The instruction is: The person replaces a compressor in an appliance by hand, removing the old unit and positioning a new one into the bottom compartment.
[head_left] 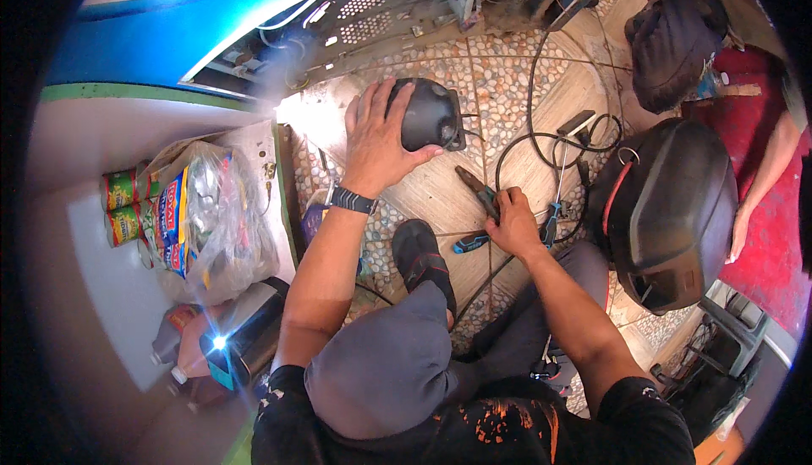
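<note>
My left hand (378, 139) spreads round the left end of a black, dome-shaped compressor (430, 116) on the floor, its thumb along the near side and its fingers over the far side. Short thin tubes stick out of the compressor's right side. Just nearer to me, my right hand (514, 221) is closed around a pair of pliers (474, 183). Their dark jaws point up and left toward the compressor, and a blue-and-black handle (470, 243) shows below the fingers. The palm side of the grip is hidden. Beside that hand lies a screwdriver (556, 210) with a blue-and-black handle.
A black cable (529, 118) loops over the pebble-patterned tiles. At right sits a large black rounded case (668, 211), with another person's arm (774, 169) beyond it. A blue-sided appliance (211, 21) with an open base stands ahead. Plastic-bagged goods (222, 220) and bottles are at left.
</note>
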Available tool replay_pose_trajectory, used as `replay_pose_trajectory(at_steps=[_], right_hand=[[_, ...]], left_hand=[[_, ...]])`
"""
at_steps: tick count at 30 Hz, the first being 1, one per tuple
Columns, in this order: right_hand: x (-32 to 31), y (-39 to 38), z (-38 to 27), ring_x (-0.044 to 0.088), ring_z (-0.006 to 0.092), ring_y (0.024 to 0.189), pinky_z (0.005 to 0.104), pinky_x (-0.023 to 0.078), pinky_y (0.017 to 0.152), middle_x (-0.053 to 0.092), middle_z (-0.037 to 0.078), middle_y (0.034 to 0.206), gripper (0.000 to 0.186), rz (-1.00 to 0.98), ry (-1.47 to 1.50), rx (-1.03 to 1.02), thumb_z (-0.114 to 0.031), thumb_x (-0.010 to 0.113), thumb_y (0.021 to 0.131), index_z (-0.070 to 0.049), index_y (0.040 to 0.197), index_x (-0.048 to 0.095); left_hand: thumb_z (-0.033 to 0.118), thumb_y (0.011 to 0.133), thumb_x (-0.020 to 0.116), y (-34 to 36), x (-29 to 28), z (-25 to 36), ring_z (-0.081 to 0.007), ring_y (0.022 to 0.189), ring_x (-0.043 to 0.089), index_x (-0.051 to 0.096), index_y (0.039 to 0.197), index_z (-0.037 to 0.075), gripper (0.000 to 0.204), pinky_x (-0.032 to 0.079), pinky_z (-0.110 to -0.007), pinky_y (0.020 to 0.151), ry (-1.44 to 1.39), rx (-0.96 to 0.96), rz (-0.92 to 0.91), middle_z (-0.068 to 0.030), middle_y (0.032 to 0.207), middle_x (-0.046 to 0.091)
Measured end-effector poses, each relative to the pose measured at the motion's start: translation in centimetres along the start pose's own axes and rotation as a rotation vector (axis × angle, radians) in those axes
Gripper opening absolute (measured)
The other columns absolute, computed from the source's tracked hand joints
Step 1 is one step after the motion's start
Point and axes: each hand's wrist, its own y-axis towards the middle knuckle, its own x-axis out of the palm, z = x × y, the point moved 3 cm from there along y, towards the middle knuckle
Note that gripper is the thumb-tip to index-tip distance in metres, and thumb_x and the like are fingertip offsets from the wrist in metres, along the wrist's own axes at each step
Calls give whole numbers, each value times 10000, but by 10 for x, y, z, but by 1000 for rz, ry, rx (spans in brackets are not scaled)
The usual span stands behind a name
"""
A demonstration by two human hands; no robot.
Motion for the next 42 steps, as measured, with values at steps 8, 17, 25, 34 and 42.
replay_pose_trajectory(at_steps=[8, 17, 25, 34, 42], right_hand=[[-1, -4, 4, 632, 164, 771, 298, 508, 693, 597, 38, 899, 348, -476, 1045, 542, -173, 741, 859, -37, 1143, 592], [32, 5, -24, 580, 135, 865, 272, 493, 810, 594, 24, 987, 442, -378, 1426, 481, -16, 624, 847, -74, 1284, 596], [26, 2, -6, 601, 160, 961, 338, 506, 819, 630, 72, 1097, 527, -391, 984, 306, -91, 638, 841, -66, 1366, 602], [23, 2, -10, 432, 166, 1360, 314, 335, 1127, 470, 73, 1537, 647, -431, 1305, 303, -71, 611, 865, -97, 1505, 522], [42, 11, -51, 467, 205, 1339, 326, 377, 1103, 490, 76, 1522, 700, -290, 1420, 327, -96, 632, 887, -142, 1561, 449]], left_hand=[[601, 668, 860, -1, -1, -1, -379, 1497, 308, 437, 1535, 135, 1071, 195, -553, 1227, 11, -9, -5, -185, 1578, 399], [435, 590, 943, 4, -8, 7, -397, 1503, 282, 385, 1566, 133, 1164, 191, -545, 1237, 17, 30, -102, -177, 1612, 334], [358, 533, 991, 8, -5, 9, -400, 1525, 229, 288, 1605, 154, 1298, 218, -589, 1214, 110, 9, -202, -167, 1634, 278], [360, 582, 975, 10, -7, -1, -416, 1537, 207, 260, 1617, 141, 1277, 226, -600, 1203, 46, 35, -260, -179, 1662, 236], [367, 633, 945, 11, -8, -8, -419, 1561, 168, 290, 1609, 124, 1200, 189, -585, 1229, -48, 48, -274, -212, 1678, 219]])
